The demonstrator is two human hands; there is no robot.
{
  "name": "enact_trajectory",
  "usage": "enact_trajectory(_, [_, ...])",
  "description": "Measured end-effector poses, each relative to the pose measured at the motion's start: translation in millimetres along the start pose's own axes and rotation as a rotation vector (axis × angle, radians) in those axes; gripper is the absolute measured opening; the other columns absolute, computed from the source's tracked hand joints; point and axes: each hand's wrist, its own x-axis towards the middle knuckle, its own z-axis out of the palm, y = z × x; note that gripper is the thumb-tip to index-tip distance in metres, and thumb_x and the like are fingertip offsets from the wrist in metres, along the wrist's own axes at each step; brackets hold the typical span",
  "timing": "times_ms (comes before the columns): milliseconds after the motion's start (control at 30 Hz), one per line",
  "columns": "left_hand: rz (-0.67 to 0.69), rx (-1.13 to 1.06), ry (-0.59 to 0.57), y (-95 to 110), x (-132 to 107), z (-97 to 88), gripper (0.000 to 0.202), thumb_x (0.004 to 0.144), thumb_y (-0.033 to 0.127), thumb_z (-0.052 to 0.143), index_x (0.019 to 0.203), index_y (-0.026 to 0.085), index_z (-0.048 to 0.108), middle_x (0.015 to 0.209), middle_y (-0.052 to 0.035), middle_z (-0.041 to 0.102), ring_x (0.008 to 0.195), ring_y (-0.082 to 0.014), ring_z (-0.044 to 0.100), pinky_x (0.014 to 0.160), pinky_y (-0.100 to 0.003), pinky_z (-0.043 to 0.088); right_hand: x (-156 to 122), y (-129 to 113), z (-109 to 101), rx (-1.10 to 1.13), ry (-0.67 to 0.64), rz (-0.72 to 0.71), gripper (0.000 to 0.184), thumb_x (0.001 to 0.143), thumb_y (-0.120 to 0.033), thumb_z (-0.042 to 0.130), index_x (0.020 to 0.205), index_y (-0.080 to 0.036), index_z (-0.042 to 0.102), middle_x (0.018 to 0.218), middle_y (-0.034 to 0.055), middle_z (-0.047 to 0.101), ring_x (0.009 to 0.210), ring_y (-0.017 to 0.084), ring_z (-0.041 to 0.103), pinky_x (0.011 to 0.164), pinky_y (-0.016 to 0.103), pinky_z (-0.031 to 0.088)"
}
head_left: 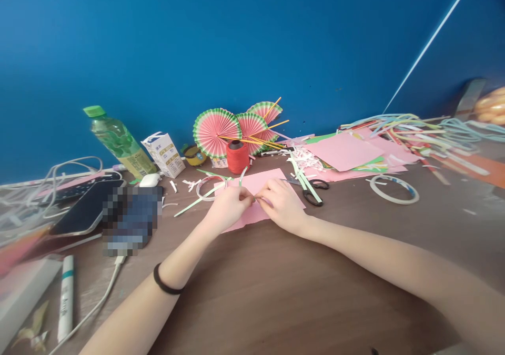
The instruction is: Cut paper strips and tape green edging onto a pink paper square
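Both hands meet over a sheet of pink paper [258, 179] lying on the table. My left hand [232, 205], with a black band at its wrist, is closed in a pinch; a narrow pale green paper strip [243, 176] sticks up from its fingers. My right hand [282, 205] is also pinched, its fingertips almost touching the left ones. What lies between the fingertips is too small to make out. Left of the hands is a roll of clear tape [212, 188]. Scissors [314, 193] with black handles lie at the right, partly beneath green strips [305, 176].
Behind the hands stand a red thread spool [237, 158] and folded watermelon-patterned paper fans [216, 132]. A green bottle [120, 142], a small carton [163, 155] and a phone [134, 221] are leftward. Pink sheets [345, 150] and another tape roll [394, 189] are rightward.
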Motion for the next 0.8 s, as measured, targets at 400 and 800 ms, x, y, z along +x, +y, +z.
enact_trajectory(400, [-0.059, -0.051, 0.018, -7.2, 2.8, -16.4, 0.022, 0.071, 0.028, 0.045, 0.063, 0.018, 0.062, 0.069, -0.0012, 0.066, 0.069, -0.0169, 0.06, 0.067, -0.029, 0.043, 16.5, 27.6, -11.0, 0.248, 0.106, 0.298, 0.011, 0.077, -0.015, 0.053, 0.071, -0.02, 0.06, 0.077, 0.0026, 0.048, 0.077, 0.018, 0.051, 0.071, 0.035, 0.043])
enact_trajectory(800, [-0.065, -0.029, -0.042, -18.8, 4.3, -44.3, 0.019, 0.068, 0.03, 0.045, 0.062, 0.018, 0.059, 0.073, -0.0004, 0.066, 0.072, -0.0162, 0.058, 0.067, -0.026, 0.042, 38.2, 85.8, -47.4, 0.202, 0.398, 0.476, 0.008, 0.072, -0.019, 0.054, 0.069, -0.017, 0.061, 0.077, 0.0029, 0.052, 0.071, 0.016, 0.052, 0.073, 0.036, 0.045])
